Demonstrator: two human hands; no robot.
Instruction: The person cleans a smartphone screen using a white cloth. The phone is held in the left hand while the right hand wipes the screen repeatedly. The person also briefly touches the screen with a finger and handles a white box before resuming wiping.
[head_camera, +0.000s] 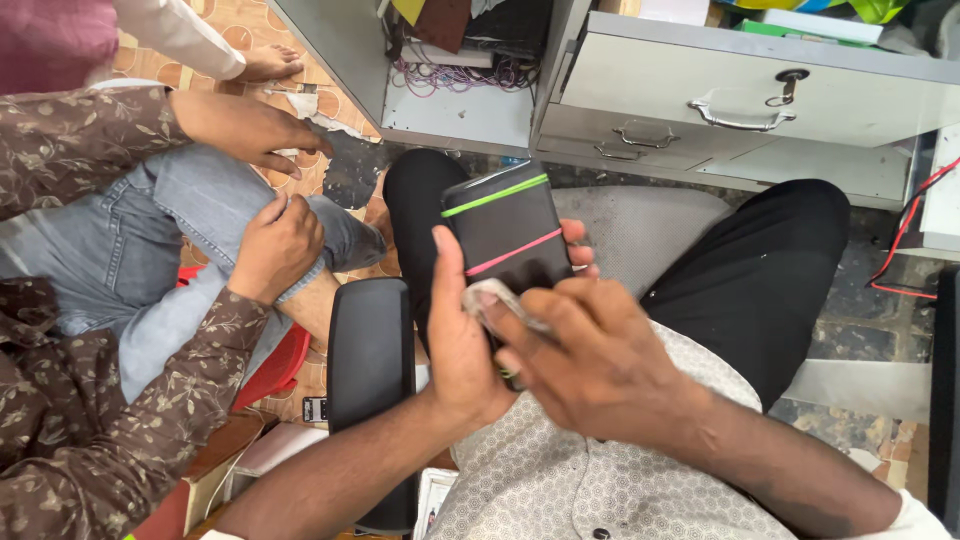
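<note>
Cramped spot with a patterned tile floor (250, 40) and a grey metal drawer unit (740, 85) up front. Over the lap, the left hand (465, 340) is wrapped around a flat black rectangular case (505, 235) strapped with green and pink elastic bands. The right hand (590, 355) pinches a crumpled cloth (495, 300) against its lower edge. A neighbour's floral sleeve (60, 440) sits left.

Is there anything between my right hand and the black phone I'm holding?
Yes. A pale crumpled cloth sits under the right hand, pressed on the lower part of the black phone. The left hand grips the phone directly.
</note>
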